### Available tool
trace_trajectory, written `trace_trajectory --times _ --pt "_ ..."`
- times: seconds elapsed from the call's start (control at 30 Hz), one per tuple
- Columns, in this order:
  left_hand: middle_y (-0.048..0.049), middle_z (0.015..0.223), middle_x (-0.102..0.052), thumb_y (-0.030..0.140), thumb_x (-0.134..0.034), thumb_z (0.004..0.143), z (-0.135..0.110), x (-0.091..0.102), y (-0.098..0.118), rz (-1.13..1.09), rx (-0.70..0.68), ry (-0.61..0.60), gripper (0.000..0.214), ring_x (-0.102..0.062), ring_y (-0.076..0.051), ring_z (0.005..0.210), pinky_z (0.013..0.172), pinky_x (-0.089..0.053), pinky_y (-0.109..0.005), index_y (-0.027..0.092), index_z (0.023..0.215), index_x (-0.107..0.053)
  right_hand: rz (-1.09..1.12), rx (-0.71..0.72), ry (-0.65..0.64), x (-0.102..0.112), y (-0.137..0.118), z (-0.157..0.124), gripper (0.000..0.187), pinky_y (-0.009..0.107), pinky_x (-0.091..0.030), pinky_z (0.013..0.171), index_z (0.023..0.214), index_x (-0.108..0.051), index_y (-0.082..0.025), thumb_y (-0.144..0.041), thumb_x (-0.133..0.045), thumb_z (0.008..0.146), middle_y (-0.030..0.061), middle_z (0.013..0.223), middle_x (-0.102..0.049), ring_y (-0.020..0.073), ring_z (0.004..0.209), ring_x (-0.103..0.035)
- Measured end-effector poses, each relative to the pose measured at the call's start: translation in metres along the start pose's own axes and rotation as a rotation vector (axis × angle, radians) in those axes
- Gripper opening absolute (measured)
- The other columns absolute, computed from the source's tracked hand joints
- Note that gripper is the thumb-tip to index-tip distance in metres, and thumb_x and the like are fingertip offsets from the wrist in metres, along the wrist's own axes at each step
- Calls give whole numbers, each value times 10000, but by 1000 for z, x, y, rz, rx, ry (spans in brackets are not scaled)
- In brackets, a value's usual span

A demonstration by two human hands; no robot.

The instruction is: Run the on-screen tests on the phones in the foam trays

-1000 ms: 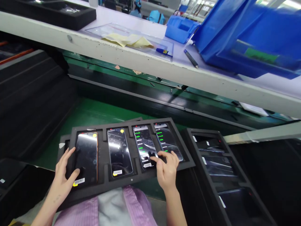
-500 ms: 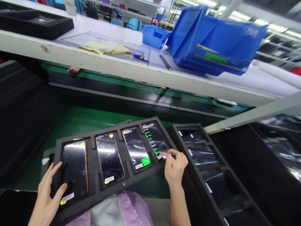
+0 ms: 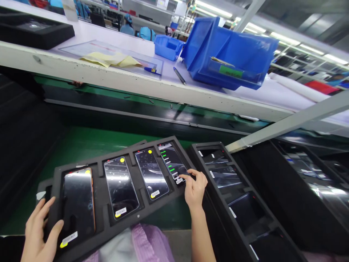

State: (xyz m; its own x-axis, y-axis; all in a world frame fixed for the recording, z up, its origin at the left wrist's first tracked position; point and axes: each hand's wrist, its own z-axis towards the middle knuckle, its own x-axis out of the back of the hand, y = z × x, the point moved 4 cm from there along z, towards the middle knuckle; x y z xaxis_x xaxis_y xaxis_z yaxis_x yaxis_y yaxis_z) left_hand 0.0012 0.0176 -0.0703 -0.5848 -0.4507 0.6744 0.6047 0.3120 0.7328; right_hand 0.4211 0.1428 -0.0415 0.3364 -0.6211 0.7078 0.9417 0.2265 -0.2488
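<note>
A black foam tray (image 3: 103, 229) lies in front of me with several phones in its slots. My right hand (image 3: 195, 188) has its index finger stretched out onto the lower end of the rightmost phone (image 3: 172, 162), whose screen shows green text lines; the other fingers are curled. The phone beside it (image 3: 151, 174) has a dark screen. My left hand (image 3: 36, 233) rests on the tray's left end with fingers spread and the thumb on the lower edge of the leftmost phone (image 3: 78, 203). Another dark phone (image 3: 120, 187) lies between.
A second black foam tray (image 3: 237, 225) with phones stands to the right. Behind runs a green conveyor belt (image 3: 89, 143). A white shelf (image 3: 131, 82) above carries a large blue bin (image 3: 226, 54), a small blue bin (image 3: 167, 46), yellow paper (image 3: 111, 60) and a pen (image 3: 179, 75).
My right hand moved from the third phone to the rightmost phone. The third phone showed a green box, then its screen went dark. The view swung right and the tray shifted left in it.
</note>
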Motion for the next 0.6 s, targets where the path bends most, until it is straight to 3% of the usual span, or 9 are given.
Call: trace_trajectory --times 0.13,0.27,0.4,0.5,0.6 --pt "-71 1465 -302 553 -456 787 0 0 -4 -48 -46 47 617 -370 -389 1274 1023 -336 -601 299 1346 -389 1 62 -31 4 -2 -4 417 385 -322 948 711 -693 -219 -260 -334 919 50 938 -568 163 936 -486" --pt "84 1479 -253 454 -444 843 -3 5 5 26 -59 -37 505 -330 -344 1310 1057 -312 -588 503 1329 -314 -2 89 -19 8 1 -5 399 393 -294 980 830 -691 -215 -223 -303 924 45 940 -605 153 928 -507" --pt "142 1277 -487 382 -398 847 -8 16 30 140 -313 24 467 -483 -297 1141 1043 -334 -557 604 1256 -356 8 142 -49 9 3 -5 361 385 -241 1013 913 -669 -216 -196 -309 927 6 938 -658 140 936 -532" --pt "116 1067 -617 362 -402 818 -11 21 42 248 -464 93 502 -537 -288 990 891 -415 -513 622 1245 -359 12 156 -86 7 0 -5 349 393 -200 1037 932 -661 -219 -186 -313 934 -19 945 -675 141 961 -532" --pt "100 976 -676 356 -404 812 -9 20 44 404 -561 63 505 -556 -297 960 747 -396 -456 575 1266 -367 11 153 -119 5 -5 -2 357 408 -179 1047 940 -662 -218 -191 -306 940 -24 970 -679 153 986 -526"
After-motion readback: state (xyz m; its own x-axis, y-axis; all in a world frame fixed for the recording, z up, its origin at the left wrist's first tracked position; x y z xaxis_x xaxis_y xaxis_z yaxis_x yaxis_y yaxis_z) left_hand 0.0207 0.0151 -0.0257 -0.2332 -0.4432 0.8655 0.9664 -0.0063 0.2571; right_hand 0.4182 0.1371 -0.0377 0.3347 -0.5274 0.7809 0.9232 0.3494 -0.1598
